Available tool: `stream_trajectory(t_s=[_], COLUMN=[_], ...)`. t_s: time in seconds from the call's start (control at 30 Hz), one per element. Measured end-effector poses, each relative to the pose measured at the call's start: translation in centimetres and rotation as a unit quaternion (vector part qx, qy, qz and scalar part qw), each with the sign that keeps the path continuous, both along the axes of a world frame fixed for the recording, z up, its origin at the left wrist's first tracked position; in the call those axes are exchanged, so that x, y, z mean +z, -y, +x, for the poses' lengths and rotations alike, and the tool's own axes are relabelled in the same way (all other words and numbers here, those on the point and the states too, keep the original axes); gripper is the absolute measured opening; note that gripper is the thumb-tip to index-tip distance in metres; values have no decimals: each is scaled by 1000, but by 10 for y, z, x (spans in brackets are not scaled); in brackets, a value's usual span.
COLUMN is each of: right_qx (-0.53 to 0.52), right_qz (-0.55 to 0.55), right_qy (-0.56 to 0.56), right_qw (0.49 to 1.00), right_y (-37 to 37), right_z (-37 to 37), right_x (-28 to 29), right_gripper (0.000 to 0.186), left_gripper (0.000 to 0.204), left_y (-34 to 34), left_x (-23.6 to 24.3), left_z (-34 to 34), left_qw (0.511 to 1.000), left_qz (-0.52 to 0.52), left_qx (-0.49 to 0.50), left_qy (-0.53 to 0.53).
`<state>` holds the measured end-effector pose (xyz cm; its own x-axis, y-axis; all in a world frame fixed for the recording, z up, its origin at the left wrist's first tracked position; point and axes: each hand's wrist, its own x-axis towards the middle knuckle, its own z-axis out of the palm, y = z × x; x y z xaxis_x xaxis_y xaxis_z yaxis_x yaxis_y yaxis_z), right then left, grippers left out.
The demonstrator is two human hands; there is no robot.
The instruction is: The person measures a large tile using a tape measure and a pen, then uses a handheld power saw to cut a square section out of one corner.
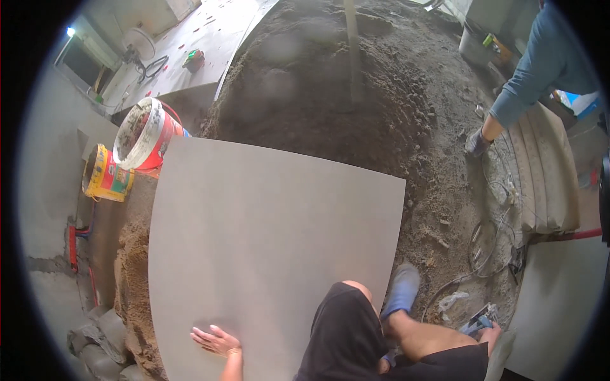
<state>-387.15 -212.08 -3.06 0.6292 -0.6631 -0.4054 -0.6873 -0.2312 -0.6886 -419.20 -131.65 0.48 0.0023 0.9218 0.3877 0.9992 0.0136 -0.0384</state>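
Head cam view, and the big grey tile (267, 222) fills the middle, so I'll place everything off that. Can't tell if it's lying dead flat or tipped a little.

Left hand (217, 341) is on the lower left part of the tile, palm down with fingers spread, not gripping anything. Right hand (490, 336) is off past the tile's lower right side, fingers wrapped round a blue-handled tool (478, 322) (too small and cut up by the view to say what kind). One knee in dark shorts (343, 336) covers the tile's lower right bit, and a blue-covered foot (403, 289) sits just beside its right edge.

Off the tile's upper left corner there's a white and red bucket (164, 130), with a yellow bucket (105, 181) further left. Loose sand (135, 305) runs along the tile's left edge, and a dark dirt bed (305, 108) spreads beyond its far edge. Well right of the tile, a co-worker's gloved hand (476, 143) reaches down near some cables (486, 257).
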Motion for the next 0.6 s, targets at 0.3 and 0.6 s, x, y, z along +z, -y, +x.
stream_trajectory(t_s=[0.3,0.6], right_qx=[114,270], right_qz=[518,462], right_qy=[157,160], right_qw=[833,829], right_y=[-207,-453], right_z=[133,243], right_x=[177,237], right_gripper=[27,25], left_gripper=[65,59], left_y=[-79,-184], left_x=[-2,3], left_z=[-2,-51], left_qw=[980,994], left_qz=[-52,13], left_qx=[188,-106], left_qy=[25,19])
